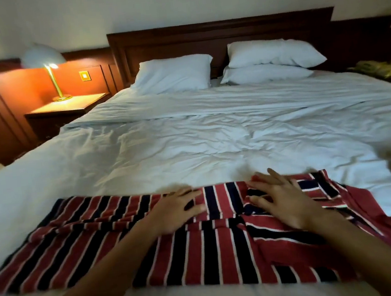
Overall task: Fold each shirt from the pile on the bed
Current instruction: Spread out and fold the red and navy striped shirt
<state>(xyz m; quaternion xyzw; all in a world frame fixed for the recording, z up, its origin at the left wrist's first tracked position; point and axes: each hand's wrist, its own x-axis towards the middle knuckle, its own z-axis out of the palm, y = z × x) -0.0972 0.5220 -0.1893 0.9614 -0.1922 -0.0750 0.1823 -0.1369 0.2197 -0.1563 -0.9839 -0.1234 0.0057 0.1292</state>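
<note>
Left grip [177,210] and right grip [282,201] are both flat, palms down, fingers straight and apart, clamped on nothing. Red, navy and white striped fabric shirt [213,254] lies directly under both, pressed onto the white-sheeted bed [213,141]. It spreads well left of left grip, with a folded-over flap under right grip.

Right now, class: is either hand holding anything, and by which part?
Nothing is held. The left hand and right hand press flat, fingers straight, on the far half of the striped shirt.
</note>
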